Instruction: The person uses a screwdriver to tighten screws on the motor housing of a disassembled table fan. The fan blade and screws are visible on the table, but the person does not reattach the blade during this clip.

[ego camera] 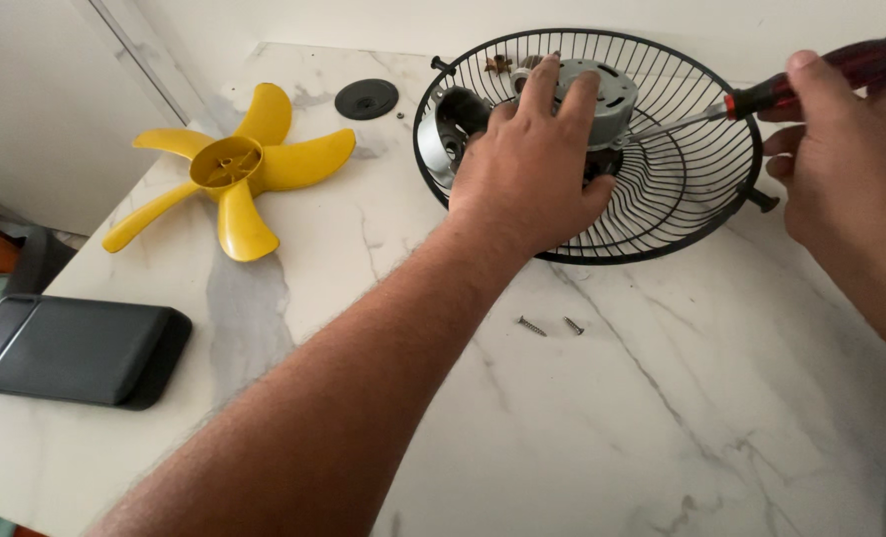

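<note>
My left hand [532, 169] is spread over the grey fan motor [602, 99], fingers curled onto its housing, pinning it inside the black wire guard [701, 214]. My right hand [841, 169] is closed round the red-handled screwdriver [761, 99], its tip at the motor's side, probably on a screw. I want the blade square and the motor steady. 2 loose screws [552, 325] lie on the marble table [662, 418]; the yellow fan blade [229, 169] sits well apart.

Bare white marble counter [662, 428] lies open toward its near edge, save two small metal screws [552, 325]; the black wire fan guard [662, 214] blocks the far right corner, the yellow plastic fan blade [232, 169] the far left.
</note>
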